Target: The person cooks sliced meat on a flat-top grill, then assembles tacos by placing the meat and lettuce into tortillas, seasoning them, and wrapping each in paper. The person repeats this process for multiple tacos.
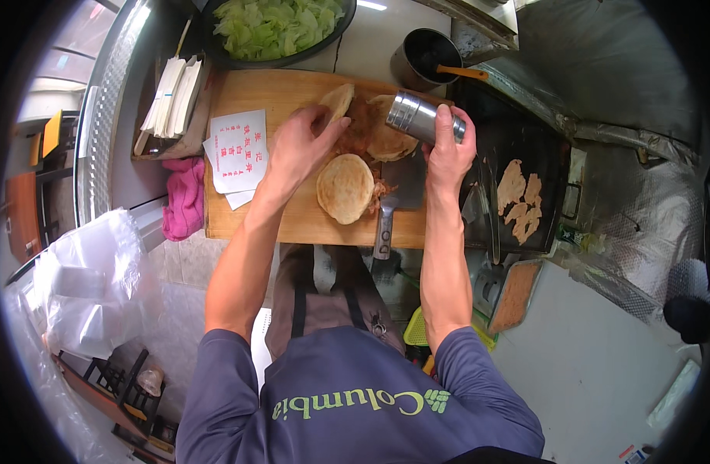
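Observation:
My left hand (302, 139) grips the raised edge of a flatbread (338, 100), fingers closed at its rim. Beside it, brownish chopped meat (359, 122) lies on the wooden cutting board (293, 213). In my right hand (448, 151) is a metal shaker (414, 113), tilted sideways with its silver end over an open flatbread (390, 138). A round, browned flatbread (345, 189) rests nearer to me, with bits of meat at its right edge. A cleaver (384, 228) lies next to it, handle toward me, its blade partly covered.
Shredded lettuce fills a dark bowl (293, 56) at the back. A dark pot (405, 66) with an orange-handled utensil stands back right. On the right, a black griddle (490, 100) carries meat slices (521, 197) and tongs (492, 205). Printed paper sleeves (239, 147) and a pink cloth (182, 197) lie left.

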`<state>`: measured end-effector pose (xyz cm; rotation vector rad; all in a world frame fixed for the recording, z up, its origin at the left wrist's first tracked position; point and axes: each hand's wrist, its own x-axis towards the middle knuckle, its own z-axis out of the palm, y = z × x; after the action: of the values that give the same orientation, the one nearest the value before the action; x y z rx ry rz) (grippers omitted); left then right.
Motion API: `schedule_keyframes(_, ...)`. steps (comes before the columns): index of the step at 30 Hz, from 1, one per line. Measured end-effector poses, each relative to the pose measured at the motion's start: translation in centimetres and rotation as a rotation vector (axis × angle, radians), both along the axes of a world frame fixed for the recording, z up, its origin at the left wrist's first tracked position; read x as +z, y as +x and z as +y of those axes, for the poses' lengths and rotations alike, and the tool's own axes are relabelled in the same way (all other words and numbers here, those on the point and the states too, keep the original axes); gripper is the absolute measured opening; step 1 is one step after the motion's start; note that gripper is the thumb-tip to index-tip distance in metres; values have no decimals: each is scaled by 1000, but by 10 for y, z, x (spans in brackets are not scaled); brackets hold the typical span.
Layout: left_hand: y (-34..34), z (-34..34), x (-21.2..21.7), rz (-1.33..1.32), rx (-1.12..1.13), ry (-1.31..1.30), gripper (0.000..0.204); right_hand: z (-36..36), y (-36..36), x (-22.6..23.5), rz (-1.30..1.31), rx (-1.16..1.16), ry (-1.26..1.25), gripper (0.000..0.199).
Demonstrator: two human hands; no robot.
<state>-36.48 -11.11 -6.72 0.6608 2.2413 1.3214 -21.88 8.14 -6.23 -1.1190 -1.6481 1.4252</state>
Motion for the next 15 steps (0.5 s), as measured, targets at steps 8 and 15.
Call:
schedule_keyframes(8,24,1,0,204,157,93,53,-26,19,16,-5,77,-191,47)
schedule_keyframes(15,107,-21,15,344,-4,-61,60,-36,58,14,210,77,-498,47)
